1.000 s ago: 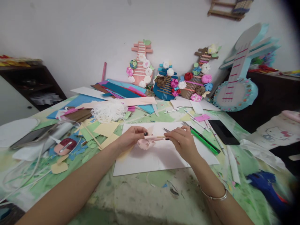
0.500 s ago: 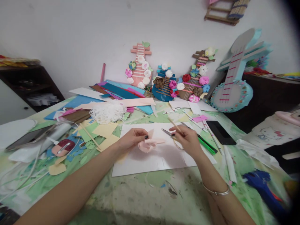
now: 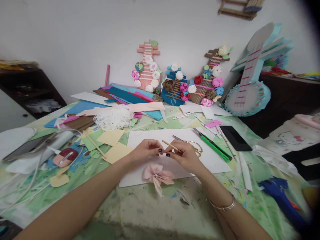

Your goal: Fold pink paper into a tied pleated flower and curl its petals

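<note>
Both hands meet over a white sheet [image 3: 215, 161] on the table. My right hand [image 3: 183, 155] pinches a thin wooden stick [image 3: 170, 145] that slants up to the left. My left hand [image 3: 147, 150] is closed with its fingertips at the stick's left end, next to the right hand. A pale pink folded paper flower [image 3: 157, 175] lies free at the sheet's near edge, just below both hands. Gold-handled scissors [image 3: 191, 144] rest on the sheet behind the right hand.
A green pen [image 3: 215, 149], white sticks and a black phone [image 3: 235, 137] lie to the right. Coloured paper scraps, a white thread tangle [image 3: 113, 117] and a glue gun [image 3: 61, 156] fill the left. Decorated paper guitars [image 3: 175, 88] lean against the back wall. A blue glue gun [image 3: 280, 191] sits near right.
The pink paper flower left my left hand and now lies on the sheet's near edge. My right hand brought the stick toward the left hand, and both pulled closer to me.
</note>
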A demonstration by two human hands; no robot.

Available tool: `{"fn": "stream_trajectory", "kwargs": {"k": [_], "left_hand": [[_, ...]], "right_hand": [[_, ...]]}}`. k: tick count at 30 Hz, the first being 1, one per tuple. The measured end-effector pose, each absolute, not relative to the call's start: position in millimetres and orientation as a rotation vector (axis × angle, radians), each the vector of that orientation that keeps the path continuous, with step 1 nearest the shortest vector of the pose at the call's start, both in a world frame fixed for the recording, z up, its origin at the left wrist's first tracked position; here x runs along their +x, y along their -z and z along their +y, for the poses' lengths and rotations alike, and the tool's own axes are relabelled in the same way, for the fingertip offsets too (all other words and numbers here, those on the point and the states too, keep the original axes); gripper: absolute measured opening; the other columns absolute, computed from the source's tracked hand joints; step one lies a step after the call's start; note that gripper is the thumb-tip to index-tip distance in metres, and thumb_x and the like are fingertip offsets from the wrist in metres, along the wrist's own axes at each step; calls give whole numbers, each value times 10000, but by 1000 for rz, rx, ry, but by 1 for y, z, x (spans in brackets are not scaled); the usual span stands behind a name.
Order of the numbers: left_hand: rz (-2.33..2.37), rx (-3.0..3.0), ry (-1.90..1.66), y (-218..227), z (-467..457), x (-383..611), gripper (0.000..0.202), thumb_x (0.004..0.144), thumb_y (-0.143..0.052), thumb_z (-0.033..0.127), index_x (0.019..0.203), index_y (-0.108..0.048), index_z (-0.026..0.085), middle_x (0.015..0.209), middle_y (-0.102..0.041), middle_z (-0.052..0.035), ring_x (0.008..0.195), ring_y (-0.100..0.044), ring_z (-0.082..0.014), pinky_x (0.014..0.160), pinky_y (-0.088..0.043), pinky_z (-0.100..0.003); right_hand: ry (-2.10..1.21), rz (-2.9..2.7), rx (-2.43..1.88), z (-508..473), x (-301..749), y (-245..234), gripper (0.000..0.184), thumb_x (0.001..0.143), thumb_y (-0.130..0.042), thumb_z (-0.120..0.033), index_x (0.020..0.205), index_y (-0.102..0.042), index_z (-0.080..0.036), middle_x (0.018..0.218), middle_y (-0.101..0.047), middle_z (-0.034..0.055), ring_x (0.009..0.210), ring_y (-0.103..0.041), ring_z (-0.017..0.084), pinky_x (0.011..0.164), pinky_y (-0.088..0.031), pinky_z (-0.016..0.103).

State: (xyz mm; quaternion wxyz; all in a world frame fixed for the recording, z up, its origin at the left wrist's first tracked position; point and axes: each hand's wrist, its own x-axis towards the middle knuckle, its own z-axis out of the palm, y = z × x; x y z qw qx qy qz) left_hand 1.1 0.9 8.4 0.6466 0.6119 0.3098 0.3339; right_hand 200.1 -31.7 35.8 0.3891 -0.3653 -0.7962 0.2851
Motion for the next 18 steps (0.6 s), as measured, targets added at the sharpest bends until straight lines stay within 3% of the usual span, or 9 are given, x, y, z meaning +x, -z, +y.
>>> {"fn": "stream_trajectory", "kwargs": {"k": [4, 9, 14, 18], "left_hand": [[792, 1454, -764, -16, -1, 0, 232, 711, -687, 318, 795, -646, 106, 763, -639, -63, 710, -562, -140, 655, -414, -248], [804, 1486, -850, -21, 2, -5, 157, 693, -679, 231, 796, -643, 119, 820, -640, -61, 778, -576, -148, 733, -437, -269], [818, 1473, -877, -18, 3, -6, 132, 678, -658, 170, 799, -632, 124, 835, -645, -59, 797, -588, -149, 771, -446, -285], [828, 1442, -907, -18, 2, -6, 136, 672, -656, 159, 800, -622, 125, 834, -641, -51, 796, -589, -145, 766, -449, -279]], "right_hand": [[-761, -2265, -889, -38, 202, -47, 138, 746, -679, -283, 845, -673, -188, 722, -559, -12, 565, -423, 75, 512, -329, 208], [-541, -2623, -845, -58, 192, -59, 298, 665, -722, -376, 878, -608, -202, 918, -575, 19, 789, -528, 144, 611, -359, 238], [-260, -2778, -1009, -69, 184, -51, 331, 634, -676, -302, 893, -501, -191, 899, -573, 29, 624, -479, 127, 495, -219, 247], [-336, -2713, -1102, -62, 187, -43, 233, 686, -586, -214, 891, -478, -194, 793, -581, 11, 608, -466, 124, 510, -196, 246]]}}
